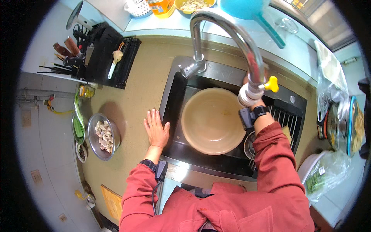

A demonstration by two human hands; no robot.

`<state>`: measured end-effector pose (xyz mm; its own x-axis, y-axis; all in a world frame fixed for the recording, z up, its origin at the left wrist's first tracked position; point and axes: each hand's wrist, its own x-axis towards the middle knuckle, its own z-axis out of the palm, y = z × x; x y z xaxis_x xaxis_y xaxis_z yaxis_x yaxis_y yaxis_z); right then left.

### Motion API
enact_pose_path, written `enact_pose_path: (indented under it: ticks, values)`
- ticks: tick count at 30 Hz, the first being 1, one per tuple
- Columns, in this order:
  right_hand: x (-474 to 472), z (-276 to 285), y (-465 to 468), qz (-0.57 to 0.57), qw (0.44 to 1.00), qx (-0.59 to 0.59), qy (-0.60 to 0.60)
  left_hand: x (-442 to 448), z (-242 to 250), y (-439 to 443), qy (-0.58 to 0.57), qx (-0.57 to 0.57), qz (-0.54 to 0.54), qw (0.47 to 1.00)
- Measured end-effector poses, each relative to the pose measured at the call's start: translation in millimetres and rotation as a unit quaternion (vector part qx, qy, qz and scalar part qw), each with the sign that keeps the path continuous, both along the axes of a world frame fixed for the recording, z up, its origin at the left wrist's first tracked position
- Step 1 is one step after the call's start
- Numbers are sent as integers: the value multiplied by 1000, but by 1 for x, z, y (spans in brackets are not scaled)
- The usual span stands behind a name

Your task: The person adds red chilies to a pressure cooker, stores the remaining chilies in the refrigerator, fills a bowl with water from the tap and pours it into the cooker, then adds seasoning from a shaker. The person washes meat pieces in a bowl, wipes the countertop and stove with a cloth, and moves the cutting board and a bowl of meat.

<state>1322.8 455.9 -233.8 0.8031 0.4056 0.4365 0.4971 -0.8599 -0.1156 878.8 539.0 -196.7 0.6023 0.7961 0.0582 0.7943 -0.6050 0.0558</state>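
Observation:
My left hand (pixel 156 129) lies palm down on the tan countertop (pixel 139 95), beside the left rim of the sink, fingers slightly spread and holding nothing. Behind the head of the chrome faucet (pixel 226 24), my right hand (pixel 260 103) is mostly hidden, so its grip cannot be made out. A large beige basin (pixel 213 121) sits in the dark sink (pixel 200 165), with a small yellowish patch on its inside wall. The faucet carries a white spout attachment (pixel 249 94) and a yellow knob (pixel 272 84).
A metal bowl of cut meat pieces (pixel 104 136) stands left, near green vegetables (pixel 78 124). Behind it is a black knife holder (pixel 101 55) with a white spoon (pixel 115 64). A wire rack (pixel 278 117) spans the sink's right side. Bagged greens (pixel 317 179) lie right; a wooden board (pixel 111 201) is front left.

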Motion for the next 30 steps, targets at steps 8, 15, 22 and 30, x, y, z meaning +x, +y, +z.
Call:
enact_pose_path:
  ticks: [8,15,22,30]
  values:
    - [-73,54,54,518,830,29,205,3,8,1,-1,-17,10,1000]
    - [-55,58,80,525,837,-2,153,0,5,1,-14,-36,17,999]
    - [-147,61,22,552,767,146,292,1,11,1,-38,-29,19,999]
    - [-275,67,141,678,726,-59,95,-8,4,2,-186,-45,49,980]
